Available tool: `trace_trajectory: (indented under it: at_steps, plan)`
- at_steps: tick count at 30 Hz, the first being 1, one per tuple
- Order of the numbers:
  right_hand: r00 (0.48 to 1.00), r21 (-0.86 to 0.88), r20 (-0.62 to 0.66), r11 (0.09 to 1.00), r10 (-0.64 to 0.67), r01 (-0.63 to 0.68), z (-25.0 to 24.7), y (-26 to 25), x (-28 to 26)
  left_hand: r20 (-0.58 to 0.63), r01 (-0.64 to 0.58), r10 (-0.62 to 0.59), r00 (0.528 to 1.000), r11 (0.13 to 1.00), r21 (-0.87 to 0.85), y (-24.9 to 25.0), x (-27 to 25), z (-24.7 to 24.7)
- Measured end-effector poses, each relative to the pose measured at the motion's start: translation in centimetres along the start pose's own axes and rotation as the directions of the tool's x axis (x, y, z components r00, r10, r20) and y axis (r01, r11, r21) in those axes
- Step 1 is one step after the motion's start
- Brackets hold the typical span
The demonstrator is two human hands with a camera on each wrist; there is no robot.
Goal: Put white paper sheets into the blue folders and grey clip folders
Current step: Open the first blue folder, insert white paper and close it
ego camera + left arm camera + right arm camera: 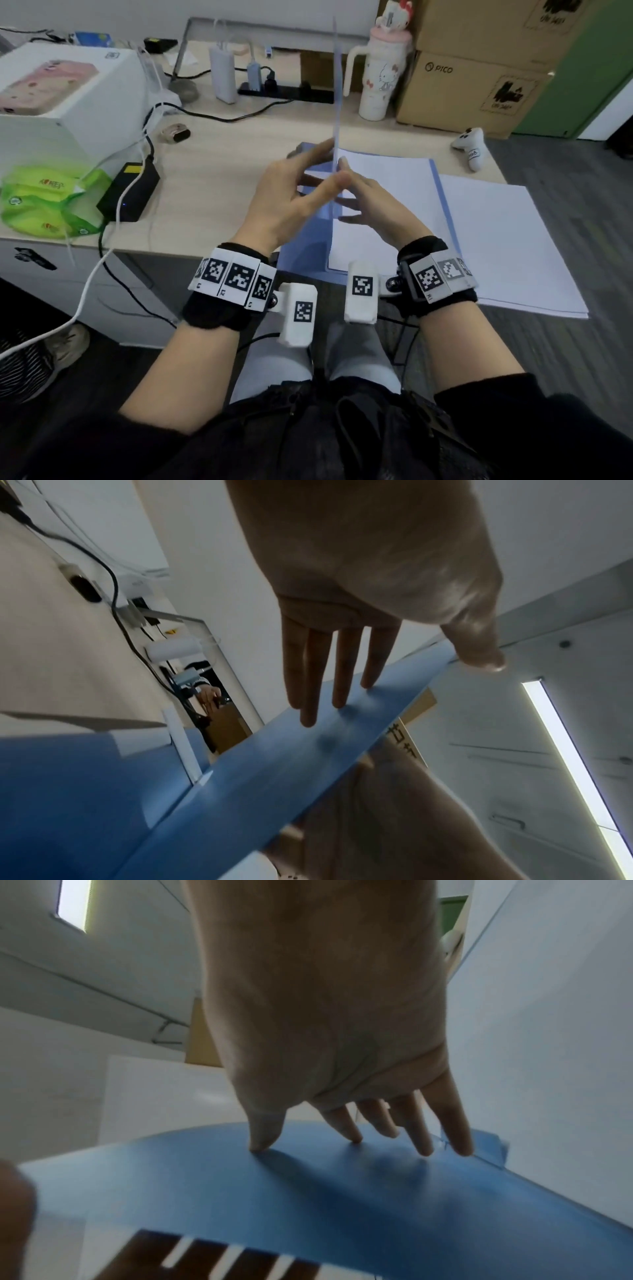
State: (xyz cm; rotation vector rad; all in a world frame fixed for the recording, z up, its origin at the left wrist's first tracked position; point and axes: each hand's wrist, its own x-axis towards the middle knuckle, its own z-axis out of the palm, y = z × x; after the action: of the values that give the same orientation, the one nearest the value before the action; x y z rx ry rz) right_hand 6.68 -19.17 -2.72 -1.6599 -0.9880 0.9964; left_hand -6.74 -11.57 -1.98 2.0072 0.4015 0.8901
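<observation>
A blue folder [308, 240] lies open on the desk in front of me. Its cover [335, 102] stands upright and shows edge-on in the head view. My left hand [291, 195] is on the cover's left side, with straight fingers [342, 669] touching the blue cover [274, 764] and the thumb at its edge. My right hand [373, 202] is on the other side, its spread fingertips [424, 1145] touching the blue surface [308, 1191]. A white sheet [387, 192] lies on the folder's right half. A stack of white paper [507, 246] lies to its right, at the desk's corner.
On the left are a white box [68, 89], a green pack [44, 202] and a black power adapter [130, 188] with cables. At the back stand a pink-lidded cup [380, 75] and cardboard boxes [479, 89]. A white controller [472, 147] lies at the right edge.
</observation>
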Motion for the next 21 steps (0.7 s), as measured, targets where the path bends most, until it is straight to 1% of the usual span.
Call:
trace_trajectory:
  at_steps: [2,4,5,7,9,11,12,14,16,18,21]
  plan:
    - [0.995,0.078,-0.06,0.993,-0.08,0.085,-1.1,-0.2,-0.8,0.074,0.009,-0.012,0.997,0.999,0.034,-0.1,0.3,1.2]
    - [0.976,0.17,-0.181,0.973,-0.122,0.153,-2.4,-0.6,-1.6,0.138,0.044,-0.052,0.989,0.997,0.06,-0.2,0.6,2.6]
    - [0.964,0.237,-0.239,0.955,-0.119,0.177,-2.9,-0.8,-1.8,0.158,0.065,-0.074,0.985,0.996,0.058,-0.4,0.7,3.2]
    - [0.942,0.379,-0.331,0.907,-0.053,0.184,-4.3,-0.9,-2.4,0.181,0.12,-0.127,0.975,0.992,0.049,-0.8,1.0,4.6]
    - [0.937,0.464,-0.347,0.863,-0.032,0.201,-6.0,-0.2,-3.1,0.177,0.177,-0.184,0.967,0.983,0.052,-1.3,1.4,6.1]
    - [0.928,0.496,-0.37,0.838,-0.036,0.23,-7.3,0.8,-3.8,0.15,0.228,-0.237,0.96,0.971,0.073,-1.9,1.5,7.5]
    - [0.917,0.494,-0.397,0.836,-0.025,0.237,-8.0,1.3,-4.2,0.137,0.236,-0.25,0.959,0.965,0.111,-2.2,1.6,8.2]
    - [0.883,0.49,-0.469,0.831,-0.004,0.263,-9.1,2.0,-4.7,0.116,0.23,-0.261,0.958,0.946,0.227,-3.2,1.9,9.3]
    - [0.845,0.456,-0.534,0.847,0.016,0.273,-10.3,3.1,-5.1,0.085,0.275,-0.315,0.945,0.908,0.315,-4.0,2.2,10.1]
    - [0.827,0.412,-0.56,0.881,0.043,0.233,-11.6,4.4,-5.6,0.044,0.323,-0.36,0.932,0.879,0.349,-4.6,2.6,10.9]
    - [0.831,0.378,-0.546,0.918,0.112,0.124,-12.8,6.5,-6.1,-0.011,0.379,-0.411,0.912,0.832,0.406,-5.4,3.1,11.4]
